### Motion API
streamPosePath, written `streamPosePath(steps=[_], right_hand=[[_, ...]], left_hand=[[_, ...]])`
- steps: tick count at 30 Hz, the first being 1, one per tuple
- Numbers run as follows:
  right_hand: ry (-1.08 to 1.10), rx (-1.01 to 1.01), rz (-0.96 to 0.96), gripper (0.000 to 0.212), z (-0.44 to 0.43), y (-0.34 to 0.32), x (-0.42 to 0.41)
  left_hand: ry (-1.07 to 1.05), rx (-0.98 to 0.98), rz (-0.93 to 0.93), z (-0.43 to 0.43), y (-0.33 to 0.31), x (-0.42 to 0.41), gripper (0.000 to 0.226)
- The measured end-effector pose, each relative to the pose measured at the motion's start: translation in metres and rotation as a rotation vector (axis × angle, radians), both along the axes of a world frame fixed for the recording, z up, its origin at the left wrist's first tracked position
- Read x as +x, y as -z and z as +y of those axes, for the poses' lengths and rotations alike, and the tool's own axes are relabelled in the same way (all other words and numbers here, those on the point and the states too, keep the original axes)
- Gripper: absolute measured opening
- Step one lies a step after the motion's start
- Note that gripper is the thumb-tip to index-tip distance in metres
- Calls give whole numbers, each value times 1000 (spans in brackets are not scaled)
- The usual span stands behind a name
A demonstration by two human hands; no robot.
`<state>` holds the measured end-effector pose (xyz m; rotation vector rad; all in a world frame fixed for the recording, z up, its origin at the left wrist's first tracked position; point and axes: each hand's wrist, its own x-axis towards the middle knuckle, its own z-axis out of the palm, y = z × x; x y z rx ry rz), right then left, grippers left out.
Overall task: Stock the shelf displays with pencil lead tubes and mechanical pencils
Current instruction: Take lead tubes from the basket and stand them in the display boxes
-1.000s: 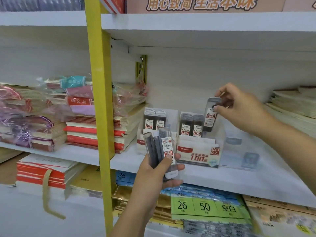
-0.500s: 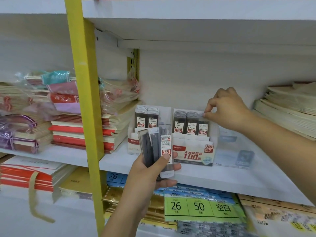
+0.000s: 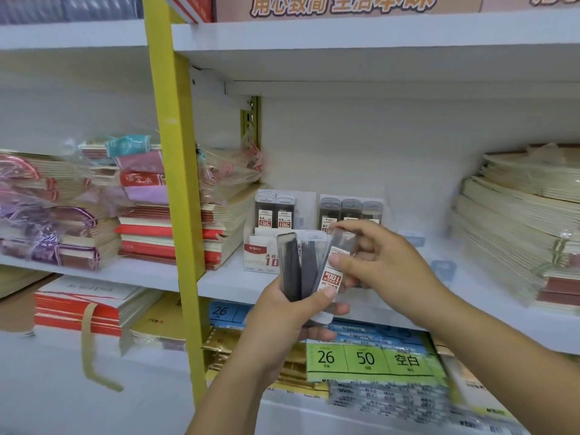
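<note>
Now that the tube which the right hand (image 3: 389, 265) was pressing into the right display box (image 3: 351, 196) half a second ago is seated there, that box shows three dark tubes side by side across its front, where a second ago it showed two. The hand has left the box and come back to the fan of lead tubes (image 3: 298, 265) held upright in the left hand (image 3: 282, 312), in front of the shelf (image 3: 226, 281) and just before the displays; the left hand grips the fan near its lower end, thumb across the front and fingers curled behind; the right hand pinches the labelled tube (image 3: 332, 273) at the fan's right side, thumb on its white and red label and fingers behind its upper part, so it is grasping that tube, though the tube is not yet free of the left thumb; the left display box (image 3: 260, 249), just beside the right one, carries two tubes marked 0.5 and appears to have room. I judge that one placement is finished and the next pick is under way, with several tubes left in hand, so the stocking is only partway; which box this tube belongs in depends on its size mark, which is too blurred to read here; stacks of notebooks (image 3: 514, 227) lie on the shelf well apart to the right, and more lie left of the yellow post (image 3: 179, 183).
</note>
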<state>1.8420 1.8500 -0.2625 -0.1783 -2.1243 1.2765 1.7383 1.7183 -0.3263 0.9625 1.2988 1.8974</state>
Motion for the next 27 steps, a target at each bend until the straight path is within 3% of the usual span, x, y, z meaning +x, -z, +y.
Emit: streamPosePath(steps=[6, 11, 14, 17, 20, 23, 27], right_hand=[[24, -156, -44, 26, 15, 7, 18], [-32, 79, -329, 18, 15, 7, 26], [-38, 181, -352, 25, 6, 7, 19], [-117, 245, -372, 52, 1, 6, 10], [-93, 215, -239, 65, -2, -2, -1], [44, 164, 23, 44, -1, -22, -23], [235, 399, 116, 15, 6, -54, -59]], left_hand=[[-78, 17, -69, -9, 3, -6, 47], [-218, -33, -31, -11, 2, -9, 38], [-215, -42, 27, -9, 3, -8, 35], [-215, -19, 25, -9, 2, -10, 32], [-224, 23, -70, -13, 2, -19, 23], [-273, 58, -157, -20, 0, -33, 16], [-333, 83, -166, -30, 0, -50, 18]])
